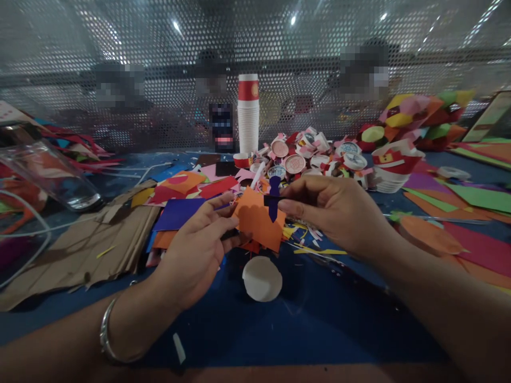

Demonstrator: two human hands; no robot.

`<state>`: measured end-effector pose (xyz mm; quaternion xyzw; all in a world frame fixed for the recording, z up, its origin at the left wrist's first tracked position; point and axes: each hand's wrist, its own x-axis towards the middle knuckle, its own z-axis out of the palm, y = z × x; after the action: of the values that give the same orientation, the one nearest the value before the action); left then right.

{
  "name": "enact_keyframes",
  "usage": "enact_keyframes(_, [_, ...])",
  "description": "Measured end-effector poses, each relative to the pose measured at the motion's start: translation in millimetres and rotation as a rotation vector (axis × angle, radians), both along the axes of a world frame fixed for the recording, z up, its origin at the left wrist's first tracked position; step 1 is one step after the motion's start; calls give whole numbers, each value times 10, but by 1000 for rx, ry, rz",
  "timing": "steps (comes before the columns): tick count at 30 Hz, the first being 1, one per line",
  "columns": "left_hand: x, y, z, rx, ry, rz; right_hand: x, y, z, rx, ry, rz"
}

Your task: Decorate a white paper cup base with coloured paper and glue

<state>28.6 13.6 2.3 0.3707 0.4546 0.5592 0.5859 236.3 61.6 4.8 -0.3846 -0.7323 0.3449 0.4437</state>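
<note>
Watching remotely, I'm seeing piece-making partway along: the purple paper cutout [273, 213] is looking fully shaped, the orange paper sheet [257, 218] is showing no cut-out shape, and nothing is sitting attached on the beige paper disc [262, 287], so joining is apparently remaining.

Right hand [339, 210]: grip is pinching nearly closed, thumb and forefinger holding the cutout by a dark strip [269, 200] crossing it; can't tell if the two are joined. Left hand [197, 250]: grip is curling half open at the sheet's left edge, touching; can't tell if it's actually pinching.

The cutout is hovering in front of the sheet, center view; the disc is lying on the blue counter [319, 324] at 6 o'clock from both.

Counting: one cutout, one sheet in hand, one disc, two paper-cup stacks (tall one [248, 122] standing at 12, short one [393, 170] at 2), one clear bottle [59, 175] leaning at 10. Cut cup bottoms [294, 164] are heaping at 1, too jumbled for counting.
</note>
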Motion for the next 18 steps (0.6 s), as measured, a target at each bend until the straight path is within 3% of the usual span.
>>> enact_keyframes(4, [-79,67,-12,74,188,68,7,-19,-6,-3,-8,-3])
enact_keyframes(7, [-190,55,14,355,540,156,20,-14,-25,-2,24,-13])
enact_keyframes(10, [-244,-67,66,570,940,-100,35,1,-38,0,39,-38])
enact_keyframes(12, [-239,-161,75,724,1097,-388,44,10,-40,8,35,-49])
enact_keyframes(14, [-224,-214,46,772,1175,-614,52,14,-37,17,28,-55])
enact_keyframes(16, [-219,-215,-4,792,1212,-692,57,10,-33,15,14,-60])
enact_keyframes(18, [-228,-187,-52,804,1215,-668,58,1,-31,15,-1,-68])
